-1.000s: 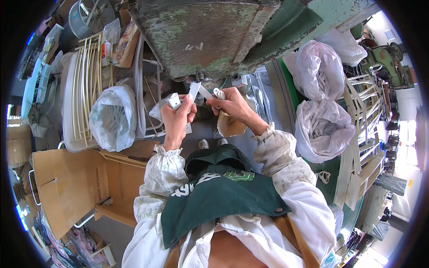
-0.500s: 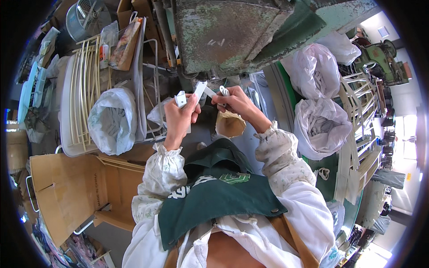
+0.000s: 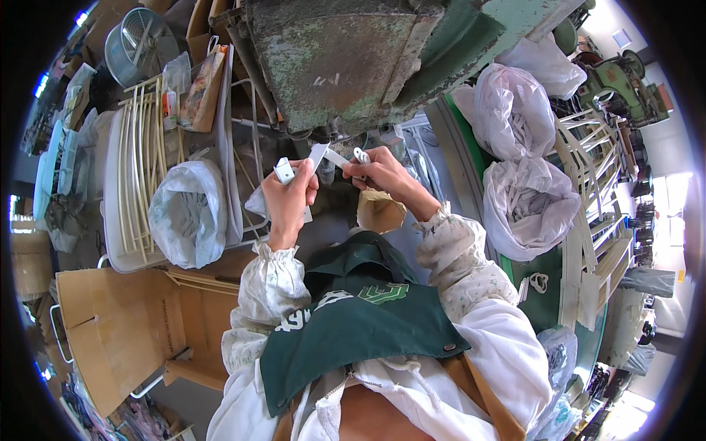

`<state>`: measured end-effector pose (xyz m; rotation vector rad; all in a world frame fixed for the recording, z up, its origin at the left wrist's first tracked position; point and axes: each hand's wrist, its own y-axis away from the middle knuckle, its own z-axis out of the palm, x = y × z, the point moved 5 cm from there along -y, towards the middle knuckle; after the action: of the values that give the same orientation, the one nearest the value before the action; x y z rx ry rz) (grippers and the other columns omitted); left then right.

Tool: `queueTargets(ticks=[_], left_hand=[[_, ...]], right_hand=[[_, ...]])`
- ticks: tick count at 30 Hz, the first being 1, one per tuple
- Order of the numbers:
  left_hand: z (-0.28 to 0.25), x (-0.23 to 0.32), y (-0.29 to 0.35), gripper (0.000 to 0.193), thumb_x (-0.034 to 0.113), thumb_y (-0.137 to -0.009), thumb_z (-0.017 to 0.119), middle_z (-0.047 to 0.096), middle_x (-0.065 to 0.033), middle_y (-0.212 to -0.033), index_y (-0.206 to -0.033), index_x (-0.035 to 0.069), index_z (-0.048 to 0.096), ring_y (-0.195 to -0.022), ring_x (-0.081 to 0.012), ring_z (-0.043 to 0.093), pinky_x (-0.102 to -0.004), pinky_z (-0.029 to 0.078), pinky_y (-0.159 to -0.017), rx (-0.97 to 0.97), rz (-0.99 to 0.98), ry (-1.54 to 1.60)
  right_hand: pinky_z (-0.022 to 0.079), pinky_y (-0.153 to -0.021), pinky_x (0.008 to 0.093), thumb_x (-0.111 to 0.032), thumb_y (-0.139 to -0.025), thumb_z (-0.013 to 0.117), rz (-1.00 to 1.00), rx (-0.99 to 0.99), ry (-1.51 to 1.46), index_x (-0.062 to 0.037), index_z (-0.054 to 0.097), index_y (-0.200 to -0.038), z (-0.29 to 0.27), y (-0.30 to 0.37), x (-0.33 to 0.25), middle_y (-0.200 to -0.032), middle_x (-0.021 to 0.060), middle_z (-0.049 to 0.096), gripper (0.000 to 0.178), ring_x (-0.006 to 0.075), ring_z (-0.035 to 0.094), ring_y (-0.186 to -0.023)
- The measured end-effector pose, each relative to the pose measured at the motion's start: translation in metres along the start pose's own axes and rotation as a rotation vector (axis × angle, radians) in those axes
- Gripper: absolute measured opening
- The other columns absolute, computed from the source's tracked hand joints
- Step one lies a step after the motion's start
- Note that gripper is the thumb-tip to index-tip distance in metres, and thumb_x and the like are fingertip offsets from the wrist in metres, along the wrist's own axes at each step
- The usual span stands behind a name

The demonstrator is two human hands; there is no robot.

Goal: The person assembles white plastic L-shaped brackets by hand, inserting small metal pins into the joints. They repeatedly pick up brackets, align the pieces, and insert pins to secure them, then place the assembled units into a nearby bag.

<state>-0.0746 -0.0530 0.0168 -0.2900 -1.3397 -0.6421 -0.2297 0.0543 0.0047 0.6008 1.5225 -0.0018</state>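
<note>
My left hand (image 3: pixel 288 197) is closed on white metal strips. One flat strip (image 3: pixel 318 156) points up from its thumb, and a bent end with a hole (image 3: pixel 284 171) shows at its outer side. My right hand (image 3: pixel 388 176) pinches another flat white strip (image 3: pixel 336 158), and a rounded white end with a hole (image 3: pixel 361 155) sticks up behind its fingers. The two flat strips tilt toward each other with their tips close together; whether they touch I cannot tell. Just above them hangs the lower edge of a worn green machine (image 3: pixel 338 73).
A white bag of light strips (image 3: pixel 187 213) stands left, beside long pale rods (image 3: pixel 140 169). Two more bags, the far one (image 3: pixel 515 110) and the near one (image 3: pixel 528 209), stand right on a green surface. An open cardboard box (image 3: pixel 118 331) is at lower left; a brown paper-like container (image 3: pixel 381 211) lies below my hands.
The view has shifted, so the machine sits further left. Both hands keep their grip; the strip tips have drawn slightly down and left in the picture, away from the machine's edge.
</note>
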Motion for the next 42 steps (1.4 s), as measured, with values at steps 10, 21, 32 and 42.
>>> queueTargets(ticks=[10,21,32,42], left_hand=[[0.001,0.002,0.010,0.019,0.014,-0.090,0.063,0.058,-0.0042,-0.059,-0.086,-0.004,0.063,-0.043,-0.0067,0.048,-0.0201,0.034,-0.039,-0.024,0.019,-0.045],[-0.008,-0.021,-0.005,0.018,0.014,-0.087,0.066,0.059,-0.0052,-0.059,-0.088,-0.003,0.065,-0.042,-0.0086,0.048,-0.0221,0.034,-0.038,0.009,-0.111,-0.069],[-0.023,-0.018,0.002,0.015,0.013,-0.084,0.069,0.058,-0.0052,-0.057,-0.082,-0.001,0.065,-0.040,-0.0087,0.046,-0.0215,0.032,-0.038,-0.012,-0.138,-0.017],[-0.021,-0.012,-0.001,0.014,0.012,-0.084,0.069,0.057,-0.0057,-0.059,-0.084,-0.001,0.065,-0.040,-0.0090,0.046,-0.0218,0.032,-0.038,-0.018,-0.170,0.004]], right_hand=[[0.028,-0.046,0.0220,-0.021,-0.085,0.066,0.005,-0.003,-0.022,0.0007,0.065,-0.076,-0.001,-0.001,0.001,-0.058,0.0004,0.055,0.023,0.0052,0.043,-0.049],[0.028,-0.045,0.0217,-0.024,-0.086,0.066,-0.001,0.025,0.014,-0.0008,0.067,-0.077,0.001,0.005,-0.009,-0.057,-0.0018,0.055,0.025,0.0037,0.042,-0.049],[0.031,-0.045,0.0214,-0.028,-0.090,0.064,-0.100,-0.070,0.041,-0.0004,0.067,-0.081,0.000,0.008,0.003,-0.058,-0.0013,0.056,0.029,0.0041,0.045,-0.050],[0.030,-0.045,0.0220,-0.025,-0.089,0.064,-0.084,-0.086,0.054,-0.0001,0.068,-0.080,-0.003,0.012,-0.012,-0.057,-0.0014,0.056,0.027,0.0039,0.043,-0.049]])
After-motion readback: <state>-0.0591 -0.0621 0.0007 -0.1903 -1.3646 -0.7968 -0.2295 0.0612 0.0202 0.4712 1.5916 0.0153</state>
